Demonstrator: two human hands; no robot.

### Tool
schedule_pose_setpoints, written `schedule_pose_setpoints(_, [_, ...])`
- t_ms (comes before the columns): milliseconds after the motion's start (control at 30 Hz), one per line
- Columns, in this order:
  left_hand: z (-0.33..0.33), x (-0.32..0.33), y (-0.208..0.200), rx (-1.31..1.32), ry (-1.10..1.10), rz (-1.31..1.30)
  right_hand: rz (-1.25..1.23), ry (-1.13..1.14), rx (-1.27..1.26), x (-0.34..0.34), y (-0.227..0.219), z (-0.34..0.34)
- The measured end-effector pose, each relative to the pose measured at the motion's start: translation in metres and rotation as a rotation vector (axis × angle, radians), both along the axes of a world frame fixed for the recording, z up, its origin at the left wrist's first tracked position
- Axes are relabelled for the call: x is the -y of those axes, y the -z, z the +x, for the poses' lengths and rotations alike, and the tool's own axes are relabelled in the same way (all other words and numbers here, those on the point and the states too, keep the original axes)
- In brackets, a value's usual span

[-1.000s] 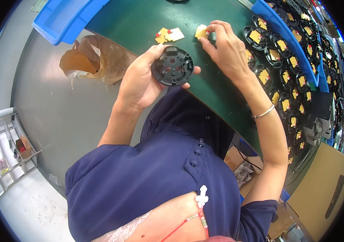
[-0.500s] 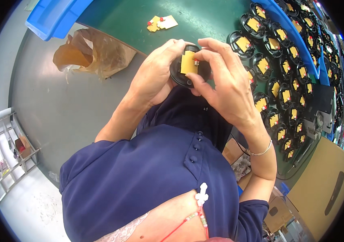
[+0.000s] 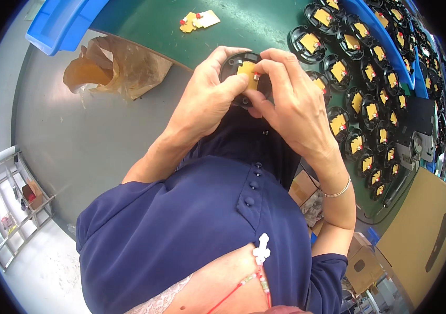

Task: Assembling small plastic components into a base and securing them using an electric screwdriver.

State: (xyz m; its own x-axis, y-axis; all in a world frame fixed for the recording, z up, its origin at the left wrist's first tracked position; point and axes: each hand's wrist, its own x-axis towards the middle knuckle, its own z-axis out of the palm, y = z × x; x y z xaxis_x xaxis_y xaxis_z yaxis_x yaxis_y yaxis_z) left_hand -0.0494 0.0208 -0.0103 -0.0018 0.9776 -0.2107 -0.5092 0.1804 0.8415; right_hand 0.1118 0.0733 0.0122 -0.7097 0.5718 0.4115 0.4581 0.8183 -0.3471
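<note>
My left hand [image 3: 208, 99] grips a round black plastic housing [image 3: 235, 78] at its left rim, close over the edge of the green table [image 3: 144, 23]. My right hand [image 3: 291, 99] pinches a small yellow circuit board [image 3: 247, 69] and holds it against the housing's middle. Most of the housing is hidden by my fingers. Two more yellow boards [image 3: 197, 21] lie loose on the table beyond my hands.
Several black housings with yellow boards in them [image 3: 361, 104] lie in rows along the table's right side. A crumpled brown bag [image 3: 113, 68] hangs at the table's left edge. A blue bin [image 3: 60, 26] sits far left. A metal rack [image 3: 8, 209] stands on the floor.
My right hand picked a yellow board off the table and brought it to the housing. Both hands now hold the board against the housing, closer together than before.
</note>
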Motion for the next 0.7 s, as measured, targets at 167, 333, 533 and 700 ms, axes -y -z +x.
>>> schedule_pose_setpoints(167, [0.005, 0.0, -0.006, -0.173, 0.032, 0.081, -0.019, 0.039, -0.132, 0.007, 0.0, 0.008])
schedule_pose_setpoints(333, [0.02, 0.009, -0.009, -0.205, 0.033, 0.268, -0.665, 0.15, -0.572, 0.018, -0.003, 0.009])
schedule_pose_setpoints(533, [0.029, 0.017, -0.015, -0.435, 0.004, 0.343, -0.871, 0.235, -0.697, 0.028, -0.005, 0.006])
schedule_pose_setpoints(700, [0.032, 0.013, -0.013, -0.419, -0.015, 0.387, -0.872, 0.266, -0.685, 0.027, -0.008, 0.009])
